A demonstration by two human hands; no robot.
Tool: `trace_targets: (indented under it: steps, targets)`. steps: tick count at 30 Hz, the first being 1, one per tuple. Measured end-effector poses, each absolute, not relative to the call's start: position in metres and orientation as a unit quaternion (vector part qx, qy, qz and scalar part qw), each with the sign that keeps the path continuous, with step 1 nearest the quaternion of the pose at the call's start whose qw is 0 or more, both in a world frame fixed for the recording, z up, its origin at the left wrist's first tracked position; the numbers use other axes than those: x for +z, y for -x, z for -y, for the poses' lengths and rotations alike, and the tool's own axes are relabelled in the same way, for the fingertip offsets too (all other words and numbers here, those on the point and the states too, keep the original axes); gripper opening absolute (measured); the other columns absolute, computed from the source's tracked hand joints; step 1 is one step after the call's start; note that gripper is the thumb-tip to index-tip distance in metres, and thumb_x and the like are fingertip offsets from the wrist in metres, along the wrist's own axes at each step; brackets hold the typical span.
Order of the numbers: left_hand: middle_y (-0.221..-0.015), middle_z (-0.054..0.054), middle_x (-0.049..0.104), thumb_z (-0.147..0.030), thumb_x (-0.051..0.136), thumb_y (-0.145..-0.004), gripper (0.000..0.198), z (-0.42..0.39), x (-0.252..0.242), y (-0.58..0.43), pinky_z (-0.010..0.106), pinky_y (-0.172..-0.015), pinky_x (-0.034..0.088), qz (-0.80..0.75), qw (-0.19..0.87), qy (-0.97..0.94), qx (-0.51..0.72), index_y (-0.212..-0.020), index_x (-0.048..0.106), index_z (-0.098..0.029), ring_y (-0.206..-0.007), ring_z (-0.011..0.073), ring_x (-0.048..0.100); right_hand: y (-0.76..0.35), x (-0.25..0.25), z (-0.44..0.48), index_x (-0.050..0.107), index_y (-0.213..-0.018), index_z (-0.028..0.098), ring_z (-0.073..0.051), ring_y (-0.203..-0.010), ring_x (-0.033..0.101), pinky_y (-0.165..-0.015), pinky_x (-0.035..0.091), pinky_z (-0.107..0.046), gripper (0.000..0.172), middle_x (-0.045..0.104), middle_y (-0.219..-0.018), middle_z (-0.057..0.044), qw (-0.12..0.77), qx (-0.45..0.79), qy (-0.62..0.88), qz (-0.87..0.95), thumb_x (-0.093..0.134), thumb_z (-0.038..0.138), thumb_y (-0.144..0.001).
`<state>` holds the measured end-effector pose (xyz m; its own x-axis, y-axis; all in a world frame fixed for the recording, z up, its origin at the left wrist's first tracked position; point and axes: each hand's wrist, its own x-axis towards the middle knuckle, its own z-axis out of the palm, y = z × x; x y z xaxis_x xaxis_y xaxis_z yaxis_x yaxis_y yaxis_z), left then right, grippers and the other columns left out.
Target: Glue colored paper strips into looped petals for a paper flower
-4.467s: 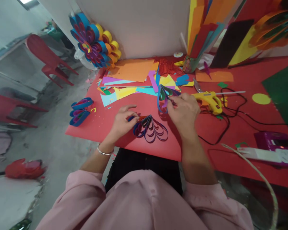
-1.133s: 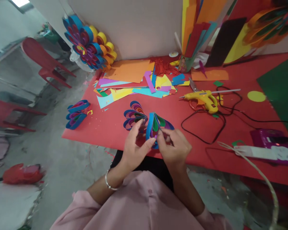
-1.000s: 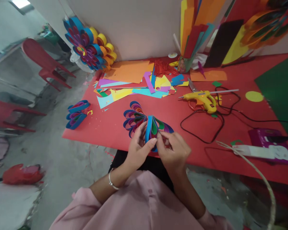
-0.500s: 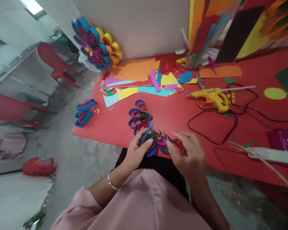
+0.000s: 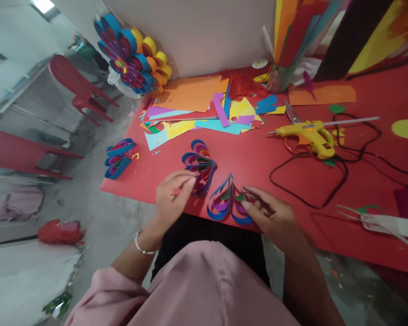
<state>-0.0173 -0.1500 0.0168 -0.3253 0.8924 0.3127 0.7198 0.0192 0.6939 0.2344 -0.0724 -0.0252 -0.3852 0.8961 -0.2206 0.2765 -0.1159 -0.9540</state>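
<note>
Two pieces made of looped paper strips lie at the front edge of the red table. One is a fan of paper petals [image 5: 204,158] in blue, purple, red and dark green. My left hand [image 5: 173,194] is at its lower left side, thumb and forefinger pinched at the edge of a petal. Right of the fan is a pair of paper petals [image 5: 230,201], blue outside with purple and green loops within, joined at a point at the top. My right hand [image 5: 270,213] has its thumb and fingers on the right petal; some of its fingertips are hidden.
A yellow glue gun [image 5: 306,133] with a black cord lies to the right, scissors [image 5: 291,111] behind it. Paper scraps [image 5: 187,129] and orange sheets [image 5: 190,93] are at the back. Another petal piece [image 5: 119,158] sits at the left edge. A large paper flower [image 5: 122,59] stands behind.
My left hand has let go of the petal pair and moved left to the fan. The pair now stands apart from the fan, a little to the right, its petals spread.
</note>
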Motion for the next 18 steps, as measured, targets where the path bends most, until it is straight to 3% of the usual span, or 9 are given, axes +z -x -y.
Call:
trace_targets:
  steps: [2, 7, 12, 18]
  targets:
    - [-0.118, 0.008, 0.077, -0.032, 0.073, -0.094, 0.013, 0.134, 0.025, 0.038, 0.043, -0.100, 0.061, -0.705, 0.014, -0.611, 0.360, -0.087, 0.080, -0.023, -0.112, 0.0237, 0.073, -0.235, -0.029, 0.071, 0.080, -0.119, 0.020, -0.009, -0.052, 0.047, -0.049, 0.045, -0.022, 0.044, 0.057, -0.066, 0.003, 0.268, 0.568, 0.486, 0.608, 0.074, 0.046, -0.084]
    - [-0.149, 0.010, 0.064, -0.023, 0.068, -0.091, 0.013, 0.095, 0.027, 0.057, 0.056, -0.121, 0.047, -0.641, 0.023, -0.737, 0.211, -0.085, 0.080, -0.022, -0.145, 0.0321, 0.055, -0.233, -0.036, 0.068, 0.081, -0.112, 0.022, -0.010, -0.051, 0.049, -0.048, 0.047, -0.023, 0.036, 0.059, -0.065, 0.003, 0.291, 0.560, 0.476, 0.613, 0.074, 0.044, -0.084]
    - [-0.155, 0.011, 0.059, -0.017, 0.067, -0.087, 0.013, 0.075, 0.015, 0.049, 0.060, -0.125, 0.043, -0.634, 0.058, -0.756, 0.155, -0.084, 0.080, -0.019, -0.152, 0.0353, 0.047, -0.233, -0.035, 0.064, 0.081, -0.111, 0.021, -0.011, -0.053, 0.054, -0.050, 0.051, -0.023, 0.034, 0.065, -0.067, 0.002, 0.296, 0.560, 0.456, 0.626, 0.074, 0.042, -0.085]
    - [-0.155, 0.012, 0.059, -0.020, 0.068, -0.087, 0.013, 0.073, 0.012, 0.044, 0.060, -0.126, 0.042, -0.637, 0.067, -0.750, 0.163, -0.081, 0.079, -0.018, -0.150, 0.0346, 0.049, -0.229, -0.038, 0.058, 0.080, -0.110, 0.023, -0.015, -0.066, 0.070, -0.059, 0.056, -0.025, 0.027, 0.079, -0.085, -0.003, 0.275, 0.530, 0.440, 0.671, 0.069, 0.041, -0.093]
